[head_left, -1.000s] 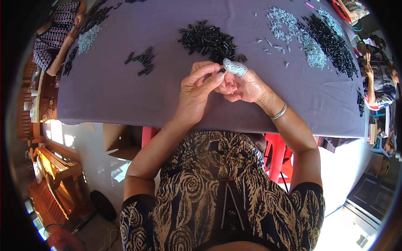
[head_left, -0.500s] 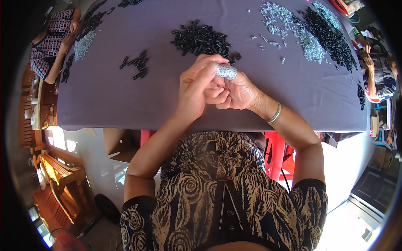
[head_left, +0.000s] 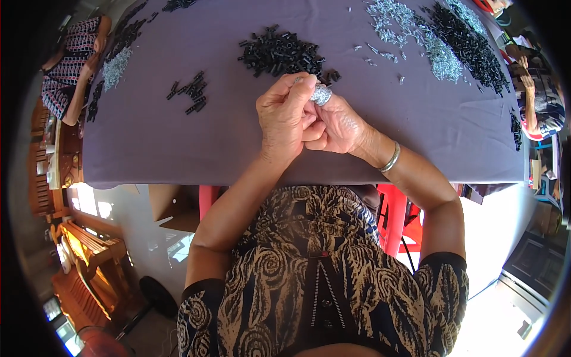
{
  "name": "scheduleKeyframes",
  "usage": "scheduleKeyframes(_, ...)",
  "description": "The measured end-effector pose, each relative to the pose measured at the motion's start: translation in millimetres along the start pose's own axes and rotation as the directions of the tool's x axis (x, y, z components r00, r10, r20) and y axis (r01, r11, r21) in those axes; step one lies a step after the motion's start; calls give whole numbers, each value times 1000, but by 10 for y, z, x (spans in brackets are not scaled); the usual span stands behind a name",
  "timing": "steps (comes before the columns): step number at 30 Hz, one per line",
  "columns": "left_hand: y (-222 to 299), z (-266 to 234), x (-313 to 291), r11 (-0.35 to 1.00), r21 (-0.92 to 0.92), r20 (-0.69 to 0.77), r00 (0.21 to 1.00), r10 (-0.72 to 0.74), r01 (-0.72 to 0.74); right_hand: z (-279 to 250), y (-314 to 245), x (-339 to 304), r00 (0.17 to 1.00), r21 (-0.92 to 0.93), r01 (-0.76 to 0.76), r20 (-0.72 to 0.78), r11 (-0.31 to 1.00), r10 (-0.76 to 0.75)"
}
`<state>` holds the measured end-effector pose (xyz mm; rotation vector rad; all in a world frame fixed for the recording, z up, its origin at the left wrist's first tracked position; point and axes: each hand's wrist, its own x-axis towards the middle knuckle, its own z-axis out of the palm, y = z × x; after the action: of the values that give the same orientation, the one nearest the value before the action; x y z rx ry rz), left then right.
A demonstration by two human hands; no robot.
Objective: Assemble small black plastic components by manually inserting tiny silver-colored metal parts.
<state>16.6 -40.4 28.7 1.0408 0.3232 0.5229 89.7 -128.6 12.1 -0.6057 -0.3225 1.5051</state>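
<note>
Both hands, left hand [head_left: 285,119] and right hand [head_left: 339,125], now pinch together around a small silvery bundle [head_left: 321,94], drawn nearer the black-piece pile [head_left: 281,55] on the worktop [head_left: 178,143].

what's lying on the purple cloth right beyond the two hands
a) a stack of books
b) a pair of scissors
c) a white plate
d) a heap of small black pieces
d: just beyond the left hand and right hand, which meet around a small bunch of silvery pieces, a heap of small black pieces lies on the purple cloth.
</note>
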Motion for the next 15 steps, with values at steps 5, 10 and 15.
scheduleKeyframes(5,38,77,-8,995,-82,-93,994,-60,52,22,-3,-12,1000,52,-18,-7,999,18)
scheduleKeyframes(10,33,12,10,993,-84,-65,994,-93,87,75,13,4,1000,61,15,-19,998,-14)
scheduleKeyframes(15,7,22,22,988,-133,-83,992,-96,84,26,-4,15,999,6,-7,-36,1000,7)
